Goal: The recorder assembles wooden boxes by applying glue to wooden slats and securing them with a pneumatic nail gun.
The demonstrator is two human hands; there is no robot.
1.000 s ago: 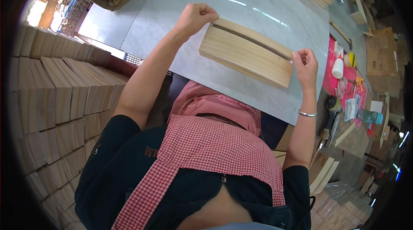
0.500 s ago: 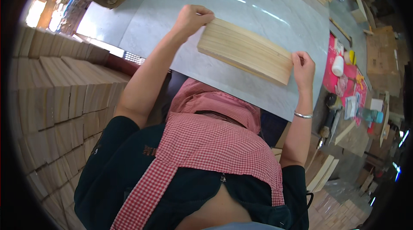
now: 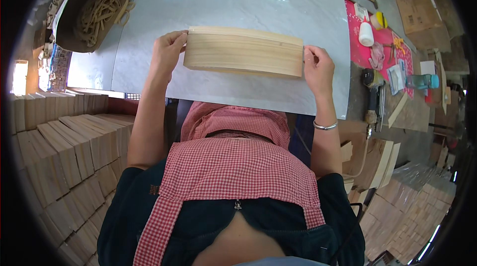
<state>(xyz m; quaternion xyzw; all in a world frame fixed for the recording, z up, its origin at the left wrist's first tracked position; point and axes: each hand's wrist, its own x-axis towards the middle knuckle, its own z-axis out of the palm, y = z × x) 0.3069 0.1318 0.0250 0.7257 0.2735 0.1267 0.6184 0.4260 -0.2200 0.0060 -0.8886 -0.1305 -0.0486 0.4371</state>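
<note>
While the stack of thin wooden boards (image 3: 243, 52) is standing on edge on the grey counter (image 3: 258, 2) at upper centre, the left hand (image 3: 168, 51) and right hand (image 3: 318, 67) are clamping its ends, fingers curled; pressing evenly inward should be keeping the edges flush.

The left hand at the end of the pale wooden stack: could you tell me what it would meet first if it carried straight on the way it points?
The left hand already grips the left end of the pale stack of thin wooden slats. Past it lies only the bare grey marble-patterned tabletop, though depth is uncertain.
</note>
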